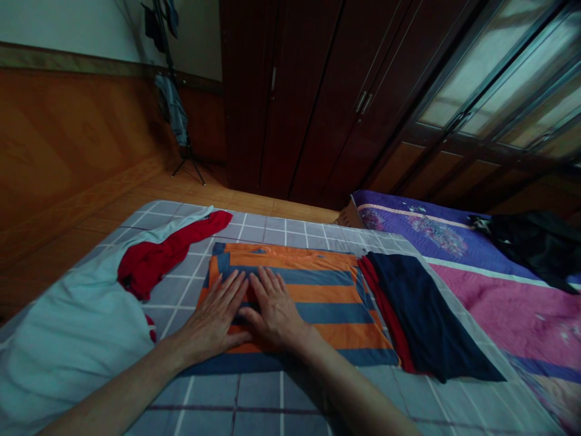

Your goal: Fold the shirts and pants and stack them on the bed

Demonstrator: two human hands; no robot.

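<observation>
An orange and blue-grey striped shirt [327, 293] lies spread and folded into a rough rectangle on a checked bedsheet [261, 399]. My left hand [218, 318] rests palm down on its left part, fingers stretched out. Close beside it, my right hand [276, 309] also lies flat on the stripes, fingers extended. The shirt's neckline [267, 249] points away from me. Touching its right edge are folded dark navy clothes [422, 309], with a red garment [385, 309] showing from under them.
At left, a pale blue-white cloth heap [86, 321] lies with a crumpled red garment [167, 248]. A purple and pink bed [476, 284] with a black garment [535, 242] stands at right. Beyond are a dark wardrobe [308, 103] and a clothes stand [170, 66].
</observation>
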